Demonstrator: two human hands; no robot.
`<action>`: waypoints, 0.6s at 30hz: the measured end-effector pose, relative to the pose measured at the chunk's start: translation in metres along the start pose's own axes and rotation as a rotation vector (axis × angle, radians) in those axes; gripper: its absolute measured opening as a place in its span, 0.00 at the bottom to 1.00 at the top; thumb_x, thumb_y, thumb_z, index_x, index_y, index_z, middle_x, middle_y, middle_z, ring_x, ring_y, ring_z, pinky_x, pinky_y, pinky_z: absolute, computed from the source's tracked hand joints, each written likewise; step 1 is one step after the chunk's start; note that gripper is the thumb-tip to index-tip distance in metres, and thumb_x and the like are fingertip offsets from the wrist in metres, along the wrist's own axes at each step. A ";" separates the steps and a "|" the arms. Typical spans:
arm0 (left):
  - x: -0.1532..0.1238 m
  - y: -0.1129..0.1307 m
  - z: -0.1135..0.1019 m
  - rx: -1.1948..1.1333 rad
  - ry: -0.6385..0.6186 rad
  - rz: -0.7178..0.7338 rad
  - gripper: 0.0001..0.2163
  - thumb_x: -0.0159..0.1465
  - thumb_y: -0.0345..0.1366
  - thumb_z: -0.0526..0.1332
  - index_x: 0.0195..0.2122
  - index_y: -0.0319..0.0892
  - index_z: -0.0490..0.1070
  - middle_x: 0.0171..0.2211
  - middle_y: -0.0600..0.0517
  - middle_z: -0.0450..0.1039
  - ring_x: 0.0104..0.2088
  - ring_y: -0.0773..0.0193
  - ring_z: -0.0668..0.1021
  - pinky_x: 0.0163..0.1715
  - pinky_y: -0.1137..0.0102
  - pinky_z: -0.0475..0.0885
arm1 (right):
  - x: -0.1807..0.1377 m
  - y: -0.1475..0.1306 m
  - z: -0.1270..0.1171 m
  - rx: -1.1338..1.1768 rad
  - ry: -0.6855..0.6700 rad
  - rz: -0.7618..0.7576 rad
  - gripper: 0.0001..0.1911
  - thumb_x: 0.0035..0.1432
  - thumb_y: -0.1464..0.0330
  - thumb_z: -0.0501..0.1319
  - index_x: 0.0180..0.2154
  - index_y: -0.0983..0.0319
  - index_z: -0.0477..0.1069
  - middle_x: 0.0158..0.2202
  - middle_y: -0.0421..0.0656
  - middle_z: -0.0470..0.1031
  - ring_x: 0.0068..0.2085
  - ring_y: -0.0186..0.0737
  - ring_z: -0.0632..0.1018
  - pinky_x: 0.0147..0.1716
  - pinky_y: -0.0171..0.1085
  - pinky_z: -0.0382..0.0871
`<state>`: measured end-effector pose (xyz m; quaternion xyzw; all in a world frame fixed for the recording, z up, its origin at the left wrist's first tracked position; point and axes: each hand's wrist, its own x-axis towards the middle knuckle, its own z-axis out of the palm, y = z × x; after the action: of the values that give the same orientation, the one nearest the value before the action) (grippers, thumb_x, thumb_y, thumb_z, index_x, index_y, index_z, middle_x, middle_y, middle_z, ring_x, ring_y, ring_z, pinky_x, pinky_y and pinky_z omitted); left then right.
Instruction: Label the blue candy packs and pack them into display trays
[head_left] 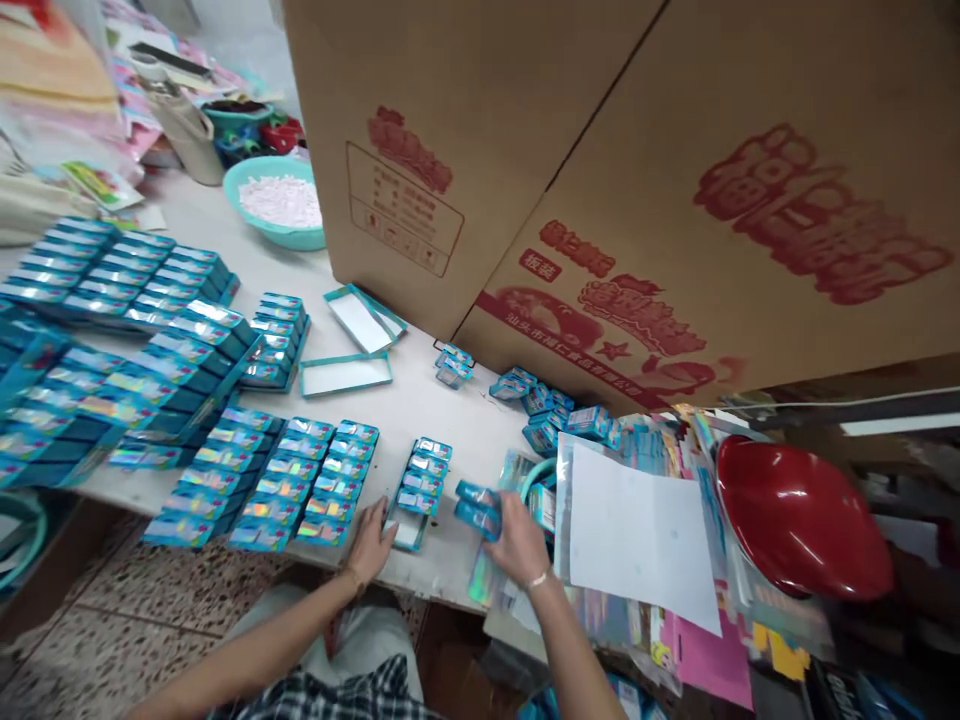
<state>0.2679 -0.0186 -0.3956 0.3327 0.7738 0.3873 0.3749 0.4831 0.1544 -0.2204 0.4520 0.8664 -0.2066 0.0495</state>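
Observation:
My right hand (517, 540) is closed round a couple of small blue packets (477, 508) just above the table's front edge. My left hand (372, 545) rests with its fingers flat on the near end of a shallow blue tray (409, 532) that is partly filled with a row of the same packets (424, 476). More loose packets (551, 408) lie in a heap behind my right hand, at the foot of the cardboard cartons.
Rows of filled blue trays (270, 480) and stacks (112, 290) cover the table's left half. Empty trays (345, 375) lie mid-table. Two big cardboard cartons (600, 170) stand behind. A teal bowl (279, 203) of white pieces is far left, a white sheet (637, 535) and a red bowl (802, 520) at right.

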 end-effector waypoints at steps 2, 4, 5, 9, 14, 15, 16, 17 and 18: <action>-0.010 -0.007 -0.001 -0.034 -0.013 -0.016 0.25 0.61 0.37 0.55 0.60 0.41 0.63 0.51 0.42 0.67 0.53 0.52 0.72 0.57 0.52 0.65 | -0.037 -0.027 0.016 0.064 -0.071 -0.114 0.32 0.43 0.72 0.59 0.54 0.57 0.60 0.48 0.47 0.68 0.47 0.49 0.72 0.46 0.41 0.67; -0.015 -0.012 -0.002 -0.063 -0.016 -0.004 0.23 0.61 0.35 0.54 0.58 0.41 0.66 0.49 0.44 0.69 0.52 0.54 0.72 0.57 0.54 0.65 | -0.053 -0.054 0.036 0.095 -0.104 -0.163 0.33 0.44 0.72 0.59 0.55 0.57 0.60 0.48 0.46 0.68 0.47 0.48 0.72 0.46 0.42 0.68; -0.016 -0.014 -0.003 -0.075 -0.017 0.004 0.22 0.61 0.34 0.53 0.57 0.41 0.67 0.48 0.44 0.69 0.52 0.55 0.73 0.58 0.55 0.65 | -0.054 -0.066 0.045 0.099 -0.104 -0.172 0.34 0.44 0.72 0.59 0.56 0.57 0.59 0.49 0.47 0.67 0.47 0.48 0.72 0.47 0.42 0.67; -0.014 -0.017 -0.005 -0.114 -0.049 0.020 0.21 0.62 0.33 0.51 0.56 0.40 0.69 0.46 0.44 0.71 0.52 0.57 0.72 0.58 0.58 0.64 | -0.034 -0.100 0.077 0.059 -0.078 -0.142 0.40 0.43 0.73 0.59 0.60 0.60 0.56 0.56 0.50 0.63 0.53 0.50 0.69 0.52 0.43 0.66; -0.012 -0.022 -0.006 -0.083 -0.100 0.050 0.24 0.61 0.29 0.50 0.59 0.38 0.67 0.48 0.42 0.70 0.53 0.57 0.71 0.58 0.61 0.63 | -0.020 -0.120 0.102 -0.019 -0.021 0.012 0.41 0.43 0.75 0.59 0.61 0.62 0.54 0.58 0.51 0.60 0.53 0.49 0.69 0.51 0.42 0.66; -0.013 -0.021 -0.006 -0.075 -0.109 0.052 0.24 0.61 0.29 0.49 0.60 0.37 0.65 0.48 0.42 0.70 0.53 0.57 0.71 0.58 0.61 0.63 | -0.021 -0.121 0.105 -0.031 -0.009 0.025 0.42 0.43 0.76 0.59 0.62 0.62 0.53 0.58 0.51 0.60 0.54 0.49 0.68 0.51 0.42 0.67; -0.014 -0.021 -0.007 -0.065 -0.114 0.050 0.25 0.62 0.29 0.49 0.61 0.36 0.63 0.50 0.41 0.69 0.54 0.56 0.70 0.59 0.61 0.62 | -0.022 -0.123 0.108 -0.046 0.000 0.038 0.42 0.42 0.76 0.58 0.62 0.63 0.53 0.59 0.52 0.60 0.54 0.49 0.68 0.51 0.41 0.67; -0.016 -0.019 -0.008 -0.053 -0.116 0.048 0.26 0.62 0.28 0.48 0.63 0.36 0.61 0.51 0.40 0.68 0.55 0.56 0.70 0.59 0.61 0.62 | -0.024 -0.123 0.110 -0.065 0.005 0.054 0.42 0.42 0.77 0.58 0.62 0.63 0.53 0.59 0.52 0.60 0.54 0.49 0.68 0.50 0.41 0.68; -0.018 -0.017 -0.010 -0.037 -0.122 0.054 0.28 0.61 0.27 0.48 0.65 0.37 0.57 0.52 0.40 0.66 0.56 0.56 0.69 0.60 0.61 0.61 | -0.025 -0.124 0.111 -0.087 0.007 0.074 0.43 0.42 0.78 0.58 0.62 0.63 0.53 0.59 0.52 0.60 0.54 0.50 0.68 0.49 0.41 0.69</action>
<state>0.2648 -0.0448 -0.4005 0.3695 0.7330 0.3906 0.4167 0.3869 0.0277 -0.2761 0.4819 0.8574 -0.1650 0.0738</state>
